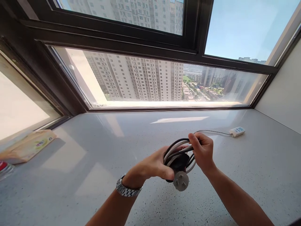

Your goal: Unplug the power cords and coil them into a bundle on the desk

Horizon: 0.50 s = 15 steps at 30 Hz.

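My left hand (152,166), with a metal watch (126,189) on its wrist, is closed around a bundle of coiled black and grey cables (176,150) held above the pale stone sill (94,175). A grey three-pin plug (181,181) hangs below the bundle, its pins facing me. My right hand (202,151) pinches the loops at the bundle's right side. From there a thin grey cord (213,131) runs right along the sill to a small white inline switch box (237,131).
A yellow tissue pack (28,146) lies at the sill's left end by the side window, with a red-labelled item (4,168) at the left edge. A wide window with a dark frame (150,108) lines the back. A white wall (282,91) closes the right.
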Available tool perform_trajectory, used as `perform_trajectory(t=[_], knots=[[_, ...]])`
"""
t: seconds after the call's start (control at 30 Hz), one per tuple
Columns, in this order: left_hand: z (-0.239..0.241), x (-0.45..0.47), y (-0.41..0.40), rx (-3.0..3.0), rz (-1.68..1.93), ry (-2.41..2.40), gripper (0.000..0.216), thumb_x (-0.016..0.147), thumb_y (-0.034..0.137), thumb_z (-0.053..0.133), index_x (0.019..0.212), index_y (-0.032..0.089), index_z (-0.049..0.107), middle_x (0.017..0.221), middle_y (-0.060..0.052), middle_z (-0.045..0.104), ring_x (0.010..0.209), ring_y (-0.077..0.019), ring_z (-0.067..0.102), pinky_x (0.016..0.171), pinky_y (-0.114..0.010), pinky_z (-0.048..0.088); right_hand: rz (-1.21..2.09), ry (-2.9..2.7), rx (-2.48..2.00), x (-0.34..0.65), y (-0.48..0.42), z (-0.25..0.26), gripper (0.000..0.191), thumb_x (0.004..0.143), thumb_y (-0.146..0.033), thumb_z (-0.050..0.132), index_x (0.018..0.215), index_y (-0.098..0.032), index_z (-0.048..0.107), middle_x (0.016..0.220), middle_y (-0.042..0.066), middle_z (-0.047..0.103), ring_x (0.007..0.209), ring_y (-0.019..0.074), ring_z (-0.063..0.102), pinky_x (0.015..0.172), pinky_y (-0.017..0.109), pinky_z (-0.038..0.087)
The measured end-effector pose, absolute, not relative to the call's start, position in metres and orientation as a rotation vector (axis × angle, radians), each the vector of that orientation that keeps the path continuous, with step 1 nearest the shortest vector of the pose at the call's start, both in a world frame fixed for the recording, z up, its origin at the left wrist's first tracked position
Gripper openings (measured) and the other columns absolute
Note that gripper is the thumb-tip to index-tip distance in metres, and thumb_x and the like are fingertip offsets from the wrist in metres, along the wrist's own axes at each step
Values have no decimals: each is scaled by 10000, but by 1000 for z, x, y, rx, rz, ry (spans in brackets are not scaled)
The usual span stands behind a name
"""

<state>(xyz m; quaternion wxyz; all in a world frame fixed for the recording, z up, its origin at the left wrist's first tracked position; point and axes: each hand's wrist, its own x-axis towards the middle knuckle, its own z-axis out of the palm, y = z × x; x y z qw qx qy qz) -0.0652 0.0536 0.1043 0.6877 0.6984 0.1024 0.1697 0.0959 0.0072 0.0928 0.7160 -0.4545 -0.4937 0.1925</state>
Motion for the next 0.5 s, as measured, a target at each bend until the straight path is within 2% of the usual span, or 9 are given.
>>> perform_trajectory(t=[0.07,0.13,0.33,0.5], knots=[[104,-66,53,1589,270,213,656,534,548,828,1016,133,665,790,-94,691,662,-188,621,553,-247,483,459,-1099,-1008,94,5,92,467,778,-490,651,492,-173,462,434,-58,386,403,61,356,366,188,306],[104,-66,53,1588,225,232,597,538,509,836,963,123,671,742,-87,681,649,-194,622,557,-263,489,508,-1097,-1018,93,5,91,460,772,-503,653,505,-172,476,447,-58,382,399,61,354,341,182,298],[105,-60,52,1585,345,358,653,584,505,803,1078,105,655,682,-48,636,584,-157,572,508,-236,437,533,-1057,-1046,99,15,87,491,772,-551,635,506,-178,457,454,-62,362,398,60,345,353,192,315],[102,-57,53,1526,514,414,707,595,425,814,1194,160,547,789,-30,640,667,-163,590,578,-246,469,463,-1015,-1027,102,21,82,490,780,-541,643,507,-177,463,444,-69,344,397,52,296,367,205,267]])
